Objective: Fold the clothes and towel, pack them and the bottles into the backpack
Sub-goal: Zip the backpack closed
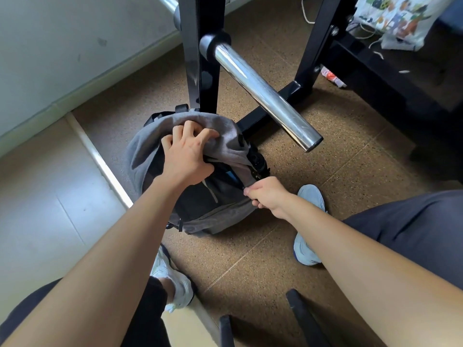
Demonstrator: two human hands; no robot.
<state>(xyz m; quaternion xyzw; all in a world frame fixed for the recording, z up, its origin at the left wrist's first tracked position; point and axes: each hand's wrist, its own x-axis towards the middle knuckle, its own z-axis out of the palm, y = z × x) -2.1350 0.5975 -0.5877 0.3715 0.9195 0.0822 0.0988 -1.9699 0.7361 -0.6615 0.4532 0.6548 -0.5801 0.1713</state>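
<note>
Rack (200,58) — black frame, chrome bar jutting toward camera. Backpack (215,216) on floor at rack's foot, grey, mouth open, dark items inside. Left hand (186,156) on backpack's top flap — fingers spread, curled into fabric. Right hand (265,196) at backpack's right edge, fingers pinched on zipper.

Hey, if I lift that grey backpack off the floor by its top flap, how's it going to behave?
Probably floppy: the backpack's grey fabric bunches into folds under the left hand. It may sag or gape, since the mouth is open where the right hand pinches its edge. Likely some weight inside, as dark contents show in the opening, though how much is unclear.
</note>
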